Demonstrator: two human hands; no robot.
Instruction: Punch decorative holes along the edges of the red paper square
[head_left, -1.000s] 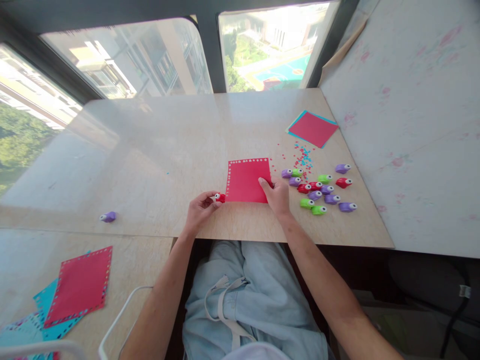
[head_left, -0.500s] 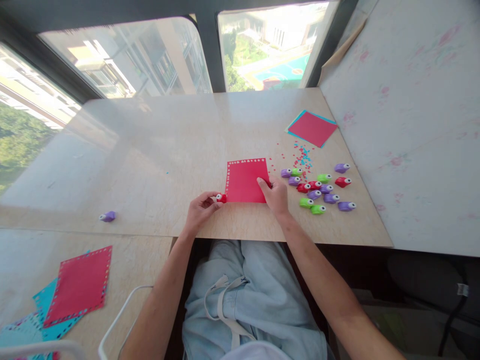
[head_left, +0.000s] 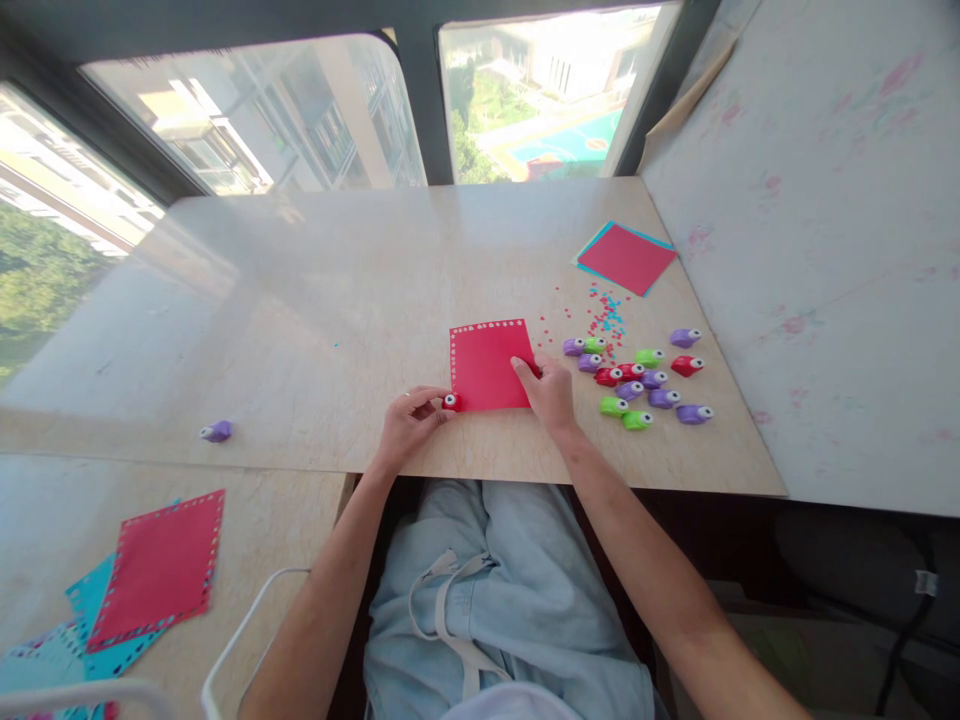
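My left hand [head_left: 409,425] pinches a small red punch [head_left: 451,402] at the lower left corner of the red paper square [head_left: 486,363], which lies flat near the table's [head_left: 315,300] front edge. My right hand [head_left: 551,392] presses fingertips on the square's right edge, closed on nothing. Just right lies a cluster of punches [head_left: 637,375] amid scattered confetti [head_left: 604,310].

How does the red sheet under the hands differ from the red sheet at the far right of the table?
The near red sheet has a row of punched holes along its far edge; the far red sheet shows none. The near one lies straight and alone on the table, held by the right hand, with a red punch at its corner in the left hand; the far one lies turned, on a blue sheet, untouched. Both are red and flat.
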